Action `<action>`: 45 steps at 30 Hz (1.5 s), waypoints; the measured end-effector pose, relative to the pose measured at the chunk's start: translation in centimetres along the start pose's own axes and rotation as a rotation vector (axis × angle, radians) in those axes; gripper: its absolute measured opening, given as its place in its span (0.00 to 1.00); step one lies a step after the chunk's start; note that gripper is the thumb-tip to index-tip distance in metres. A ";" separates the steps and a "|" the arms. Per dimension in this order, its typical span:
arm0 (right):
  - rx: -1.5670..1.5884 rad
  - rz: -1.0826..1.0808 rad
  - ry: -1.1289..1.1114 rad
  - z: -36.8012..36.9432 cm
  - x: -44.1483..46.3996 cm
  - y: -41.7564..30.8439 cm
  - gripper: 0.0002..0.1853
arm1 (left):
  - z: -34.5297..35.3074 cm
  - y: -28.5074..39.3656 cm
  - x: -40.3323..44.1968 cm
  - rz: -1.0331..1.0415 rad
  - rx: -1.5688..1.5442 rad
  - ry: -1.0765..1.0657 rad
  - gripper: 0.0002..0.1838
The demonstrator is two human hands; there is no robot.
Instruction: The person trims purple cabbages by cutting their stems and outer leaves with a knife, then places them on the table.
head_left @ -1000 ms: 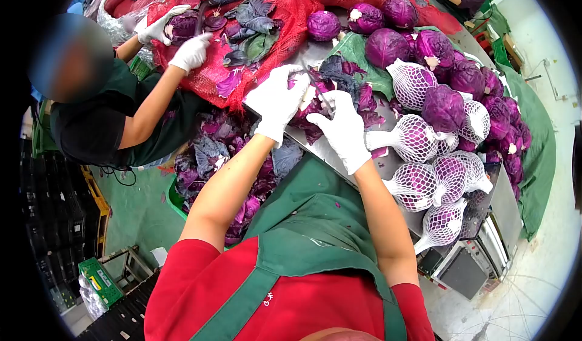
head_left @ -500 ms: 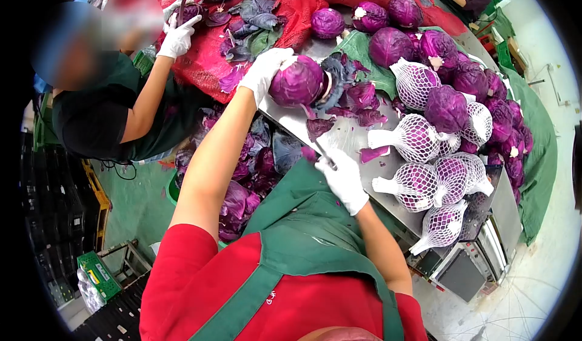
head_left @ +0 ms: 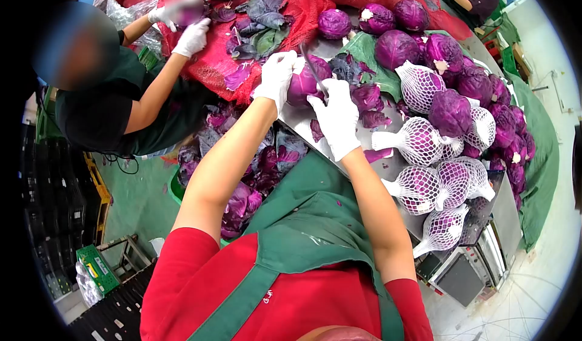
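My left hand (head_left: pixel 277 81), in a white glove, is closed around the left side of a red cabbage (head_left: pixel 303 87) at the near edge of the metal table. My right hand (head_left: pixel 337 118), also gloved, grips a knife (head_left: pixel 311 64); its handle is mostly hidden in the fist. The thin dark blade points up and away, in front of the cabbage's right side. Just right of the cabbage lie a dark outer leaf (head_left: pixel 347 68) and loose purple leaves (head_left: pixel 367 98). Whether the blade is cutting in, I cannot tell.
Right on the table are several cabbages in white foam nets (head_left: pixel 419 141) and a pile of bare cabbages (head_left: pixel 450 110). Red mesh sacks (head_left: pixel 215 56) lie at the back left. A gloved co-worker (head_left: pixel 139 107) handles a cabbage there. Trimmed leaves (head_left: pixel 242 201) fill a bin below.
My right hand has risen from the table's near edge, bringing the knife to the cabbage. My left hand and the cabbage have shifted slightly right. The co-worker's hands have moved too.
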State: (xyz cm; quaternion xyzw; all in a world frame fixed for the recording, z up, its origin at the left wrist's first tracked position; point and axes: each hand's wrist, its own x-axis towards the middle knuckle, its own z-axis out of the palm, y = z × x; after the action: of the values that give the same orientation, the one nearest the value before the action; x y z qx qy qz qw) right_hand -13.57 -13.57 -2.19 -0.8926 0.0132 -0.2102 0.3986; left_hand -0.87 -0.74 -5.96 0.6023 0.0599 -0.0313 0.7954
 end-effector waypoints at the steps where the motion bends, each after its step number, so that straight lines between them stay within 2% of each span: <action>1: -0.030 -0.046 -0.009 0.3 -0.3 0.3 0.15 | 0.0 0.1 -0.2 -0.011 -0.038 -0.036 0.15; 2: -0.020 -0.098 0.001 0.4 -0.8 0.6 0.11 | 0.2 -1.7 1.1 0.033 -0.050 0.052 0.12; 3: -0.022 -0.096 0.001 0.3 -1.6 0.7 0.11 | 0.2 -1.1 1.2 0.032 -0.050 0.051 0.12; 5: 0.187 -0.028 -0.112 0.0 -3.6 0.8 0.10 | 0.0 0.9 1.3 -0.126 -0.128 -0.041 0.10; 6: 0.243 0.076 -0.172 -0.5 -5.1 0.3 0.10 | -1.0 -0.1 3.3 -0.196 -0.142 -0.133 0.08; 7: 0.173 0.060 -0.180 -0.3 -6.8 1.0 0.10 | -1.8 -0.6 5.1 -0.266 -0.070 -0.144 0.06; 9: 0.163 0.265 -0.427 -0.5 -9.1 2.2 0.15 | -2.8 -0.6 6.2 -0.103 -0.019 -0.268 0.08; 10: 0.159 0.264 -0.430 -0.7 -9.3 1.9 0.15 | -1.3 0.8 3.6 0.040 0.059 0.059 0.12; 11: 0.322 0.185 -0.317 -1.0 -9.4 1.5 0.18 | -2.1 0.8 3.0 0.321 0.304 0.083 0.16; 12: 0.481 0.103 -0.198 -1.5 -9.1 0.9 0.22 | -1.7 1.6 1.9 0.297 0.377 0.074 0.15; 13: 0.400 0.134 -0.286 -3.7 -7.0 -0.6 0.26 | -1.2 3.3 0.4 0.273 0.453 0.061 0.14; 14: 0.451 0.140 -0.188 -3.8 -5.2 -1.0 0.25 | -0.2 5.1 -2.3 0.411 0.665 0.028 0.17; 15: 0.502 0.149 -0.091 -3.6 -3.4 -1.0 0.24 | -0.5 2.9 -2.0 0.446 0.572 -0.119 0.18; 17: 0.395 0.129 -0.106 -3.7 0.6 -1.0 0.23 | -0.6 2.2 -3.3 0.517 0.679 -0.007 0.19; 18: 0.379 0.044 -0.038 -2.2 1.8 0.1 0.22 | -0.6 2.2 -3.1 0.527 0.678 -0.008 0.19; 20: 0.466 0.007 -0.075 -0.3 2.7 1.4 0.20 | -1.2 2.4 -2.6 0.413 0.614 -0.079 0.18; 21: 0.500 -0.009 -0.072 0.5 2.8 1.4 0.20 | -1.4 2.9 -2.3 0.418 0.615 -0.065 0.18; 23: 0.380 0.122 -0.216 0.8 3.2 2.2 0.21 | -1.8 3.6 -1.5 0.208 0.386 -0.194 0.18; 26: 0.375 0.111 -0.277 0.7 3.0 1.4 0.20 | -2.5 4.3 -0.4 0.141 0.413 -0.220 0.17; 28: 0.297 -0.140 -0.113 1.1 3.8 1.5 0.17 | -2.4 4.7 0.0 0.100 0.420 -0.265 0.17; 29: 0.298 -0.136 -0.107 1.0 3.8 1.6 0.17 | -2.4 5.0 0.0 0.060 0.383 -0.292 0.17; 31: 0.392 -0.040 -0.245 0.5 3.8 1.6 0.15 | -2.5 5.4 0.4 0.024 0.348 -0.320 0.17; 33: 0.422 -0.057 -0.224 0.8 3.0 1.8 0.13 | -3.1 5.4 1.1 -0.049 0.264 -0.358 0.17; 35: 0.523 0.110 -0.212 0.7 1.7 1.2 0.08 | -3.8 5.3 2.2 0.005 0.282 -0.402 0.17; 38: 0.403 0.154 -0.184 0.7 -1.4 1.4 0.04 | -4.7 3.4 5.1 0.032 0.226 -0.400 0.16; 39: 0.370 0.139 -0.197 0.9 -3.2 1.4 0.04 | -4.8 3.3 5.6 -0.107 0.122 -0.361 0.18; 40: 0.407 0.201 -0.309 1.0 -5.4 0.8 0.06 | -4.8 3.5 5.8 -0.244 0.017 -0.321 0.19; 41: 0.443 0.264 -0.422 1.1 -7.7 0.0 0.08 | -4.5 4.0 5.6 -0.242 0.016 -0.320 0.19; 43: 0.566 0.430 -0.608 0.7 -10.6 -1.6 0.11 | -3.8 5.2 4.6 -0.454 -0.226 -0.089 0.21; 44: 0.742 0.320 -0.470 1.3 -11.0 -1.1 0.18 | -4.4 4.7 4.9 -0.466 -0.305 -0.157 0.22; 45: 0.714 0.329 -0.393 0.2 -9.4 -2.2 0.23 | -4.6 3.9 5.0 -0.472 -0.304 -0.155 0.22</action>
State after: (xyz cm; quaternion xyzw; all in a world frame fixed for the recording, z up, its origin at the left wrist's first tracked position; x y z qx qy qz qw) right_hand -22.37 -10.12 -4.17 -0.7081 0.0057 0.0385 0.7051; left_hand 4.31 4.83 -4.14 0.4415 0.1414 -0.2524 0.8493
